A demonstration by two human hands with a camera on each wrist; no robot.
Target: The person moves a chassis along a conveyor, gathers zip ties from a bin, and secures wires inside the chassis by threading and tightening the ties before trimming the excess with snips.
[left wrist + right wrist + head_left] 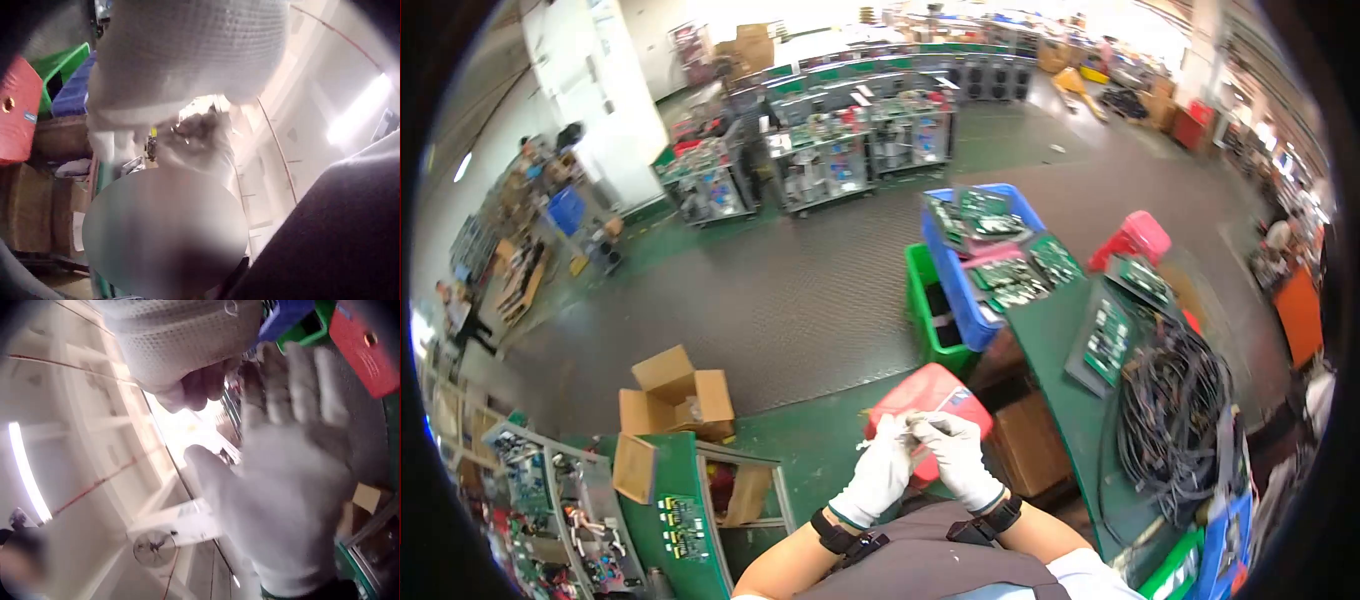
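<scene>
Both hands wear white knit gloves and meet in front of the torso, above a red plastic stool (pixel 945 390). My left hand (pixel 878 475) has its palm turned toward the right wrist camera, and in that view its fingers (pixel 300 387) are straight. My right hand (pixel 958 458) reaches across to the left fingertips. Its fingers (pixel 197 394) are curled and shadowed, and they pinch at the left glove's finger end. In the left wrist view the contact is blurred and dark. Black straps circle both wrists.
To the right, a green table (pixel 1050 350) bears circuit boards (pixel 1105 340) and a coil of black cables (pixel 1175 420). Beyond the stool stand a blue crate (pixel 960 275) of boards and a green bin (pixel 920 290). An open cardboard box (pixel 675 395) and another board (pixel 683 527) are at left.
</scene>
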